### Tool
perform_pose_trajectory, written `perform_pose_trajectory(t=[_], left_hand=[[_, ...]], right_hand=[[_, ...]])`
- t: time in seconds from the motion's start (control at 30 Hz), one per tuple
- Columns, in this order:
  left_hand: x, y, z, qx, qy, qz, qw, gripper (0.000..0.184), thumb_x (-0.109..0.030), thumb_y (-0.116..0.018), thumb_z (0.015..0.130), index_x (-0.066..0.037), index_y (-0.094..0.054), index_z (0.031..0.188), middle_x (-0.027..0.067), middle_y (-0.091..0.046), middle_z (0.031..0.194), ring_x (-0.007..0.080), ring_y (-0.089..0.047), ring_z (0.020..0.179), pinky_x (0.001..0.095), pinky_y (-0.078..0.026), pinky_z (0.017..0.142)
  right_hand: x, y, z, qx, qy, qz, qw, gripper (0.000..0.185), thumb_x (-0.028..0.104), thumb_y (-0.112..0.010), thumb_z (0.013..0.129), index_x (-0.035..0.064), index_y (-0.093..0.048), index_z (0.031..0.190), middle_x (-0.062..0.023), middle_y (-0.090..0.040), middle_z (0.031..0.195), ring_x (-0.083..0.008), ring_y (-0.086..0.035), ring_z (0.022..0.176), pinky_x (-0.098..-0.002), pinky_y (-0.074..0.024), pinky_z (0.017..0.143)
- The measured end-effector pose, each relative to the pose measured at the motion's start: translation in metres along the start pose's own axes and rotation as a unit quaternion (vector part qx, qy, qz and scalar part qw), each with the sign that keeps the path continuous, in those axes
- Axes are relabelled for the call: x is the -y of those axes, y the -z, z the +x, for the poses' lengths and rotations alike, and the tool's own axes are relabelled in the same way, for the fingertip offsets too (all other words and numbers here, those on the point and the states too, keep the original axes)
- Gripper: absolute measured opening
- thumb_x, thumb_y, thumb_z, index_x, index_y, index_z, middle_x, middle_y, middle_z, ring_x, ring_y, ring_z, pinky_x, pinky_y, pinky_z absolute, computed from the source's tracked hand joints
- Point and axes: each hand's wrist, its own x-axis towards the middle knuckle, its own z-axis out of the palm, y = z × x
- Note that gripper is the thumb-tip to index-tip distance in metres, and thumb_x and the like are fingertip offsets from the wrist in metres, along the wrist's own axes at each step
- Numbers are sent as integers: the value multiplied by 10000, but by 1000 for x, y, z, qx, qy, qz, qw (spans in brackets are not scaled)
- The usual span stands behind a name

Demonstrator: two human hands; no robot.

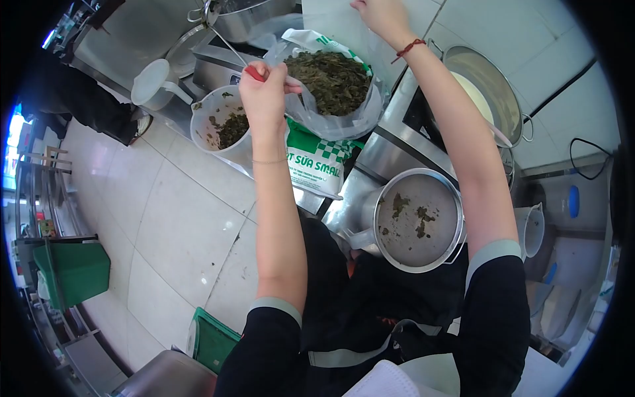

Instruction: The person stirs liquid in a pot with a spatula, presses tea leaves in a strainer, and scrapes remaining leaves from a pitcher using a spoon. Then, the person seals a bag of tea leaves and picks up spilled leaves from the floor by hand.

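Note:
My left hand [266, 99] is closed around the red handle [253, 73] of a tool with a thin metal shaft; I cannot make out the tool's far end. Its fingertips are at the near left edge of a clear plastic bag [374, 109]. Dark, wet-looking tea leaves [329, 79] fill the bag, with a green-and-white printed packet inside its rim. At the top edge my right hand [383, 18] pinches the bag's raised film, its fingertips partly cut off. Left of the bag stands a white plastic pitcher [204, 135] with some leaves inside.
A metal pot [420, 255] with leaf scraps stands close to my body. A printed packet [314, 169] lies under the bag. Another pot [486, 73] is at the right, a white lidded jug [153, 85] at the left. A person's leg [86, 99] shows far left, near a green bin [79, 271].

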Motion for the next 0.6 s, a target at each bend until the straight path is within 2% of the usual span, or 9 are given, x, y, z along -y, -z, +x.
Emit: perform_pose_trajectory(t=[0.03,0.1,0.13,0.2,0.23,0.33,0.43,0.53,0.6], left_hand=[[3,2,2,1,1,-1,1000,251,31,-575,760,-107,-370,716,24,-481,651,139,-544,501,265,-489,450],[19,7,4,-13,26,44,999,248,32,-572,756,-101,-366,717,19,-478,651,135,-535,495,268,-497,455],[30,9,2,-17,25,53,998,239,30,-569,759,-90,-367,715,15,-470,654,132,-534,491,263,-498,448],[50,15,1,-27,41,80,996,234,31,-566,760,-85,-367,720,20,-471,657,138,-545,496,259,-498,444],[49,13,0,-38,57,108,992,230,33,-564,760,-80,-367,725,26,-472,659,143,-556,500,255,-499,440],[44,13,-1,-15,35,123,992,240,16,-574,774,-79,-361,720,33,-471,658,148,-570,501,253,-505,431],[43,19,-2,-6,23,174,985,278,-45,-609,800,-79,-352,699,44,-492,628,151,-574,488,260,-503,419],[36,25,-2,-10,49,166,985,304,-98,-628,812,-79,-349,692,62,-510,594,157,-573,473,257,-499,412],[31,30,-3,-37,56,149,987,321,-133,-634,818,-80,-346,685,74,-514,574,160,-568,460,255,-498,408]], right_hand=[[1,2,-2,1,-1,-2,1000,306,281,-628,822,86,-620,1058,-93,-662,974,-292,-646,825,-342,-514,711],[8,9,-12,-21,55,133,989,180,178,-543,793,40,-657,776,-172,-633,750,-345,-622,718,-457,-483,631],[8,2,-20,-22,53,131,990,180,178,-543,793,40,-657,776,-172,-633,750,-345,-622,718,-457,-483,631],[16,-19,-42,73,86,2,994,212,237,-557,808,44,-646,811,-159,-633,765,-339,-613,732,-442,-477,636],[18,-21,-48,69,86,2,994,212,237,-557,808,44,-646,811,-159,-633,765,-339,-613,732,-442,-477,636],[20,-15,-64,83,116,39,989,176,175,-538,789,40,-648,817,-171,-635,795,-348,-619,752,-457,-486,662],[19,9,-74,87,57,119,987,186,186,-533,800,44,-647,838,-158,-638,814,-339,-615,760,-438,-484,657],[24,52,-93,20,72,210,975,199,201,-526,815,45,-649,818,-140,-640,787,-325,-609,744,-417,-480,643],[36,83,-116,68,63,248,964,218,239,-539,821,58,-658,796,-121,-639,734,-290,-614,701,-391,-478,623]])
